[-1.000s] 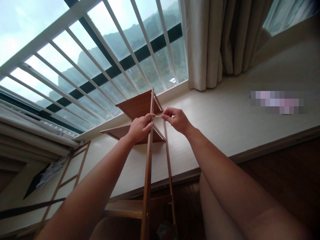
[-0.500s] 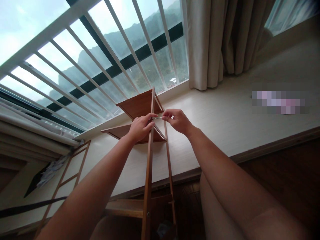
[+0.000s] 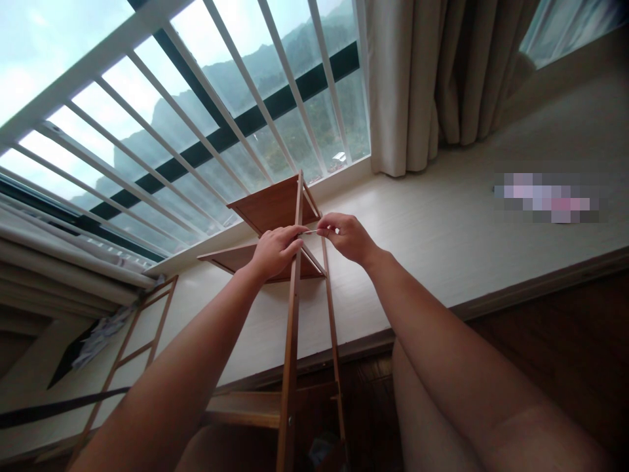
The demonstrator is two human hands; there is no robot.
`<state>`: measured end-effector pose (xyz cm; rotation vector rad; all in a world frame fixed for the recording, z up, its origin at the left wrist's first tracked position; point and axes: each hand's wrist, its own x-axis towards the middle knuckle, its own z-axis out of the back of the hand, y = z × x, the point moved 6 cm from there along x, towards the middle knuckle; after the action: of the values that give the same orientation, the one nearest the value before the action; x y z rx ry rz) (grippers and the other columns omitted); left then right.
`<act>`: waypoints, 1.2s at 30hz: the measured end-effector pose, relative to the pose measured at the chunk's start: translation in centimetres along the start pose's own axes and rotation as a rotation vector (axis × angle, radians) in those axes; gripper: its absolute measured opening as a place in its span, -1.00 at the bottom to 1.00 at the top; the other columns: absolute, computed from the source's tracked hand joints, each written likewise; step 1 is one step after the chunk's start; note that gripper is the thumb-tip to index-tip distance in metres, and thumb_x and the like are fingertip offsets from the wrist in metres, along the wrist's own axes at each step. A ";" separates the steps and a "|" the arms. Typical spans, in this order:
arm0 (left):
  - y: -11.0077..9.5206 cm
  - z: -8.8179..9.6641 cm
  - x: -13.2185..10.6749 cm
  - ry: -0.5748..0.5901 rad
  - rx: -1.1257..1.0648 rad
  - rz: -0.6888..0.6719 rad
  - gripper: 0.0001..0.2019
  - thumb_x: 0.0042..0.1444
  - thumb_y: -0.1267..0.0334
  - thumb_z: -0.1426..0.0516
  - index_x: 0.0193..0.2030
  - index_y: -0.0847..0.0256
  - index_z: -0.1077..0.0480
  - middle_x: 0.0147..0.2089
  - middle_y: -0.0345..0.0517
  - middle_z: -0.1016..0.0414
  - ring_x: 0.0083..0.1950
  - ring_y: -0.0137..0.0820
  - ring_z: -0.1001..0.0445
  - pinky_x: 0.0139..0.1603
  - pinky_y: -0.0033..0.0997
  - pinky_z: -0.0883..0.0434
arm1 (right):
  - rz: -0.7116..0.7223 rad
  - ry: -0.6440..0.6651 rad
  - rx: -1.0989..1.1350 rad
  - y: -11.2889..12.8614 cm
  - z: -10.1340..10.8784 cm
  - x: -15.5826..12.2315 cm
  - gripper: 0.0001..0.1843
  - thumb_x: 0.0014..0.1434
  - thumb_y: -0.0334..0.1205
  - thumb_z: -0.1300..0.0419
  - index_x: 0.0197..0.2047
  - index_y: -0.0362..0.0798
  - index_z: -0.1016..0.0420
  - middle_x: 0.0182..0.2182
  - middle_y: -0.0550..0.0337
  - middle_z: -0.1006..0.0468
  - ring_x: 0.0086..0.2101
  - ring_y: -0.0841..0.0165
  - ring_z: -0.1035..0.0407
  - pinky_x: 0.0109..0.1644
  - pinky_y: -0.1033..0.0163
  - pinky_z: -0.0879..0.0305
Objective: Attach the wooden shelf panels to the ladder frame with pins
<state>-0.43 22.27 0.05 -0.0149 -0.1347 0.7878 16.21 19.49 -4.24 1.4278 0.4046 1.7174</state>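
Note:
A wooden shelf frame (image 3: pixel 291 334) stands in front of me, with long slender posts and brown panels (image 3: pixel 278 200) set between them. My left hand (image 3: pixel 278 252) is wrapped round the near post, fingers over its top side and thumb along it. On the post's right side, my right hand (image 3: pixel 348 237) pinches a thin silver hex key (image 3: pixel 311 231) between thumb and fingertips. The key's far end meets the post beside my left fingertips; the exact contact is too small to make out.
A second wooden ladder-like frame (image 3: pixel 135 354) leans at the left. Behind are white window bars (image 3: pixel 236 59) and beige curtains (image 3: pixel 407 85). A blurred-out pinkish item (image 3: pixel 545 196) lies on the pale ledge (image 3: pixel 432 229) at right. A dark strap (image 3: pixel 63 410) crosses lower left.
My right hand has shifted very slightly left toward the post with the hex key. My left hand keeps its hold on the post.

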 end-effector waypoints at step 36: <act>-0.2 0.0 0.1 0.010 -0.027 0.004 -0.61 0.28 0.08 0.07 0.11 0.00 -0.45 -0.06 -0.15 -0.58 0.01 -0.19 -0.48 0.00 -0.23 -0.31 | -0.279 -0.092 0.272 -0.5 -0.3 -0.3 -0.74 0.27 -0.04 -0.12 -0.36 -0.02 -0.39 -0.59 0.27 -0.48 -0.58 0.44 -0.30 -0.44 0.31 -0.21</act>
<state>-0.28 22.20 0.07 -0.0444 -0.1361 0.7897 16.11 19.63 -4.82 1.5528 0.7719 1.4063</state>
